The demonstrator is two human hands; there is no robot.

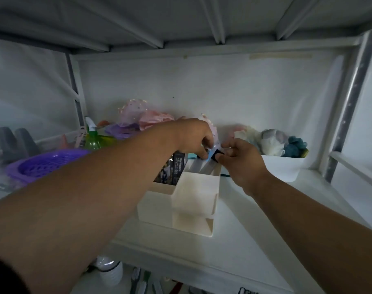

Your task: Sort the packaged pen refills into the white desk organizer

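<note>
The white desk organizer (pixel 193 200) stands on a white shelf at the centre of the view. Its left compartment holds dark printed refill packages (pixel 172 169). Above its back right compartment, my left hand (pixel 193 134) and my right hand (pixel 242 160) both pinch a small pack with a blue and black end (pixel 213 154). Most of that pack is hidden by my fingers, and clear packaging (pixel 204 166) slants down into the back compartment beneath it.
A white tub (pixel 284 168) of soft stuffed items sits at the right back. Purple baskets (pixel 45 164), a green bottle (pixel 92 141) and pink fabric (pixel 151 119) crowd the left back. A shelf runs overhead, metal uprights stand at both sides, and a lower shelf holds clutter.
</note>
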